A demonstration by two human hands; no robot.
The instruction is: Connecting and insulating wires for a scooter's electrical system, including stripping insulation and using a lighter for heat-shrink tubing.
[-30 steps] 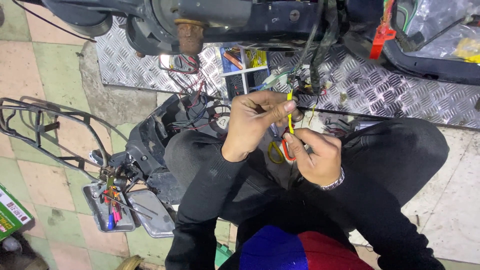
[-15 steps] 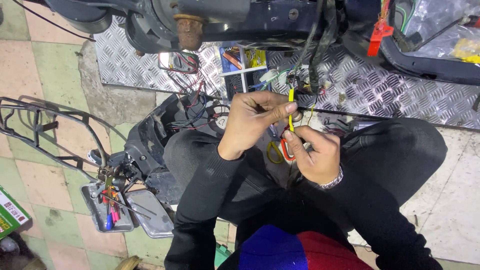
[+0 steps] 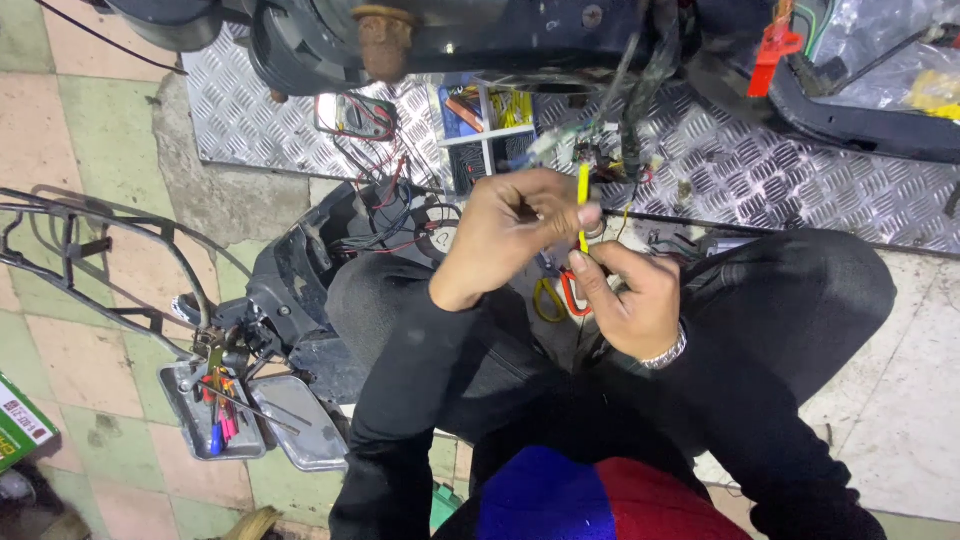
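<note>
Head view shows me both hands meeting over my black-trousered knees. My left hand [image 3: 510, 232] curls shut, pinching the thin yellow wire [image 3: 583, 200] near its upper end; my right hand [image 3: 625, 300], just below, grips the same wire lower down, fingers folded around it. Beside the right hand's fingertips hang looped orange and yellow handles [image 3: 560, 297], glossy plastic. Beyond the hands lies ridged, shiny metal tread plate [image 3: 760, 180]. Left of my left hand, worn pink and green floor tiles [image 3: 60, 130] carry a dull metal tray [image 3: 185, 420] of small tools.
</note>
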